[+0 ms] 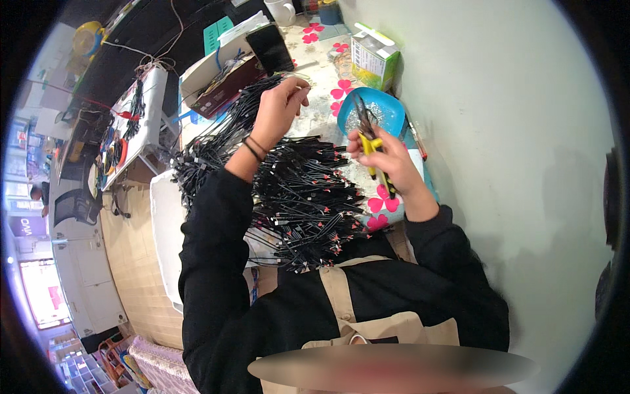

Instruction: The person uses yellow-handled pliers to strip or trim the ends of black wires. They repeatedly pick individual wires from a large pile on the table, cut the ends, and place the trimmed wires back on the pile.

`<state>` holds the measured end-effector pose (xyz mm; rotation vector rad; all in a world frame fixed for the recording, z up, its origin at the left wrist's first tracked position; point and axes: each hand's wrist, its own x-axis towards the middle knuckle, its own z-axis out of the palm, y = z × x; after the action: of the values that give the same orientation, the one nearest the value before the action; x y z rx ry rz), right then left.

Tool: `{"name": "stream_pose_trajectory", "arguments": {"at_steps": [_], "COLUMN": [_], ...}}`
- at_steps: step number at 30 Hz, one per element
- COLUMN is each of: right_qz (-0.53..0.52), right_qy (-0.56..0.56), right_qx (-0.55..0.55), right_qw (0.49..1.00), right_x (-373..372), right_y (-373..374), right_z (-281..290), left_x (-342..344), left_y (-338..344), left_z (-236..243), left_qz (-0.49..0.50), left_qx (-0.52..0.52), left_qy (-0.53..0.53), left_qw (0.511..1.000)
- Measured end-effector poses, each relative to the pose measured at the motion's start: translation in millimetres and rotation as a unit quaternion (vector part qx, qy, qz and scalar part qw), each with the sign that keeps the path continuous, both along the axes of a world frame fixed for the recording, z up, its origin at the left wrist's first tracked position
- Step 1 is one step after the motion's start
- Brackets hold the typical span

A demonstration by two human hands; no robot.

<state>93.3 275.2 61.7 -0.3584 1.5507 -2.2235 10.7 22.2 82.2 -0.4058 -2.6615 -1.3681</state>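
Note:
My right hand (392,161) grips yellow-and-black pliers (368,143), their jaws pointing up over the near part of a blue bowl (394,110). Small shiny bits lie in that bowl. Raised above the upper end of the cable pile, my left hand (281,108) has its fingers curled together; what they pinch, if anything, is too small to make out. Many black cables (298,190) with small connectors and reddish tips lie heaped beneath and between my forearms.
Beyond my left hand stands an open box (226,87) of loose items, with a dark phone-like slab (270,50) against it. A green-and-white carton (375,58) stands behind the bowl, beside the wall (499,131). A white mug (281,12) is at the far edge.

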Motion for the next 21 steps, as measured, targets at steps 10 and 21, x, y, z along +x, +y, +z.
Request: {"name": "stream_pose_trajectory", "arguments": {"at_steps": [10, 21], "right_qz": [0.018, -0.043], "right_qy": [-0.025, 0.05], "right_qx": [0.023, 0.127], "right_qw": [0.999, 0.99], "right_x": [-24.6, -24.0], "right_y": [-31.4, -31.5], "right_z": [-4.2, -4.1], "left_x": [42.5, 49.8], "left_y": [45.8, 53.5], "left_z": [24.5, 14.5], "left_qz": [0.038, 0.023], "left_qx": [-0.045, -0.079], "left_qy": [0.147, 0.179], "left_qw": [0.987, 0.981]}}
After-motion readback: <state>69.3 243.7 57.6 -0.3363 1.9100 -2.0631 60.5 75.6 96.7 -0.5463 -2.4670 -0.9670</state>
